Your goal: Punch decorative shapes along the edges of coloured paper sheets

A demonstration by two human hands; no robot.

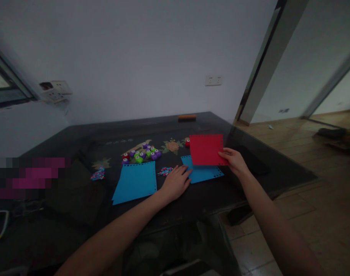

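A red sheet (pixel 206 149) with small holes along its edges is pinched at its lower right side in my right hand (pixel 234 159), raised above a blue sheet (pixel 205 174) on the table. My left hand (pixel 177 179) lies flat with fingers stretched out at the left edge of that blue sheet. Just left of its fingertips is a small heap of pink, blue and white bits (pixel 165 171). Farther left lie stacked blue sheets (pixel 136 182) with holes along their edges. Behind them stand several small purple, green and red pieces with a white eye (pixel 144 152).
The dark table (pixel 175 214) has printed flowers (pixel 171 146). A red eyed piece (pixel 187 142) is partly behind the red sheet. Another colourful heap (pixel 98 174) lies left, near a blurred pink patch (pixel 33 176). A brown block (pixel 186 117) is at the back, by the wall.
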